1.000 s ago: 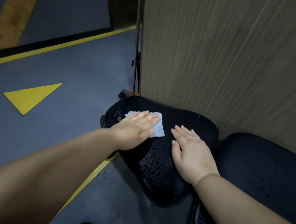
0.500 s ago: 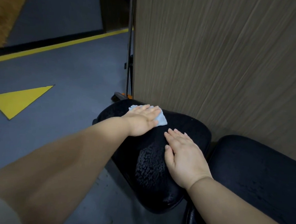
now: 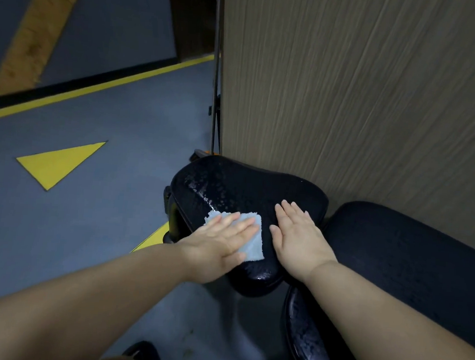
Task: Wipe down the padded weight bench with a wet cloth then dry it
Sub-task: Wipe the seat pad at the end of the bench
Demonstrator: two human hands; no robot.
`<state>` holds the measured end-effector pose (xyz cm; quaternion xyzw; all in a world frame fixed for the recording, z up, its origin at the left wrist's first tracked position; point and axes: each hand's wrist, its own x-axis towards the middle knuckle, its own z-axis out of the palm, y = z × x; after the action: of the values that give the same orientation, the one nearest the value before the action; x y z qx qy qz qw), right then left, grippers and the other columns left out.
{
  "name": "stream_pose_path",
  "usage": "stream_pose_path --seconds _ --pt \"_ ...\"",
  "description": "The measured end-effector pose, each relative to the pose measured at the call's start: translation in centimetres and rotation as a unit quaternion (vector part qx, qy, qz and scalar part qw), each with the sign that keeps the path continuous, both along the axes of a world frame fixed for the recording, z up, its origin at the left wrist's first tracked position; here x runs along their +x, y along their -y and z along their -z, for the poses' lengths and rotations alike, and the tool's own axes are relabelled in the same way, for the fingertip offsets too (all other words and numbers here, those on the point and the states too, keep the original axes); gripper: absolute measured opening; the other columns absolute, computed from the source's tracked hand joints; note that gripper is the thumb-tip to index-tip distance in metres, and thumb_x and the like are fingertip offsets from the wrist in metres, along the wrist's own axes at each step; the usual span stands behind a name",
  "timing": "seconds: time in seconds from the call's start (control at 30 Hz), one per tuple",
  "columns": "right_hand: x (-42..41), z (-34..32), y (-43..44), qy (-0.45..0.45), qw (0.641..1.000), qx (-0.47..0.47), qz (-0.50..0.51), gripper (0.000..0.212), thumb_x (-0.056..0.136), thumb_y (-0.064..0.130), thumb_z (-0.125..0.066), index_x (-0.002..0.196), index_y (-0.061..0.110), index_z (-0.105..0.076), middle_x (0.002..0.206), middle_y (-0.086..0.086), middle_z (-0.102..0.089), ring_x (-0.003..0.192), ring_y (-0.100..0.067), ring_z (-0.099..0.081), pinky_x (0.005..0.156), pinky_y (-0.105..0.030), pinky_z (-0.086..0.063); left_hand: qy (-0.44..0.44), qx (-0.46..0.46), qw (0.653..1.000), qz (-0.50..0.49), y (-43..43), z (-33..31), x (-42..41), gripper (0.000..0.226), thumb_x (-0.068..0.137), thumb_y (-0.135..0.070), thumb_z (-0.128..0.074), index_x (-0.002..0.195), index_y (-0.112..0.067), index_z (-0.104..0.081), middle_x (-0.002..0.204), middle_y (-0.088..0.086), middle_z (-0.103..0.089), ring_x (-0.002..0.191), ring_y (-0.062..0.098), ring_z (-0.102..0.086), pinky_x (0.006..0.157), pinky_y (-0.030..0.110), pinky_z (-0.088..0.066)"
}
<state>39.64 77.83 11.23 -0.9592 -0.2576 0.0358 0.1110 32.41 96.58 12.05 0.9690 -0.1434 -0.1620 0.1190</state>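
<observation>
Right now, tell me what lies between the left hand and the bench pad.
The pale blue cloth, flat under the left hand on the wet pad; head view.

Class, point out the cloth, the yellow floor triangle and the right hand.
cloth (image 3: pixel 253 245), head view, its uncovered lower corner.
yellow floor triangle (image 3: pixel 59 163), head view, its middle.
right hand (image 3: pixel 297 237), head view, back of the hand.

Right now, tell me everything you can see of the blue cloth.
The cloth is small, pale blue and fuzzy like terry, with a ragged far corner. It lies flat on the near part of the black padded seat, which glistens with droplets beyond it. The left hand presses on it with straight fingers, covering its middle. The right hand rests flat on the seat just beside it, seemingly not touching it.
</observation>
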Motion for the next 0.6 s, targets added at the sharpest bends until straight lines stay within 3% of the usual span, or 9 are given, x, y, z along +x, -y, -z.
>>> stream_pose_path --seconds 0.13,0.4,0.6 --pt "-0.3 0.0 1.8 -0.001 1.000 -0.002 -0.016 0.055 0.103 0.038 -0.024 0.152 0.015 -0.014 0.160 0.002 -0.007 0.147 -0.009 0.001 0.119 -0.025 0.003 -0.008 0.013 1.000 0.005 -0.1 -0.2 1.5 0.055 0.106 -0.036 -0.019 0.151 -0.038 0.013 0.146 -0.030 0.025 0.135 -0.005 0.030 0.106 0.018 0.024" --pt "-0.6 0.2 1.7 0.028 0.994 0.043 0.095 0.051 0.102 0.036 -0.025 0.150 0.015 -0.027 0.158 0.001 -0.021 0.146 -0.010 -0.011 0.118 -0.024 -0.008 -0.005 0.023 0.999 -0.043 1.8 -1.2 9.8 0.054 0.106 -0.035 -0.018 0.155 -0.030 0.003 0.161 -0.014 0.011 0.147 0.010 0.015 0.117 0.030 0.013" --pt "0.2 0.7 1.4 0.030 0.992 0.030 0.115 0.054 0.102 0.038 -0.020 0.150 0.014 -0.025 0.158 0.001 -0.019 0.147 -0.012 -0.006 0.119 -0.027 -0.001 -0.006 0.054 0.998 -0.044 3.3 -1.3 14.7 0.054 0.105 -0.034 -0.018 0.156 -0.026 -0.001 0.162 -0.011 0.008 0.149 0.014 0.010 0.119 0.035 0.005"
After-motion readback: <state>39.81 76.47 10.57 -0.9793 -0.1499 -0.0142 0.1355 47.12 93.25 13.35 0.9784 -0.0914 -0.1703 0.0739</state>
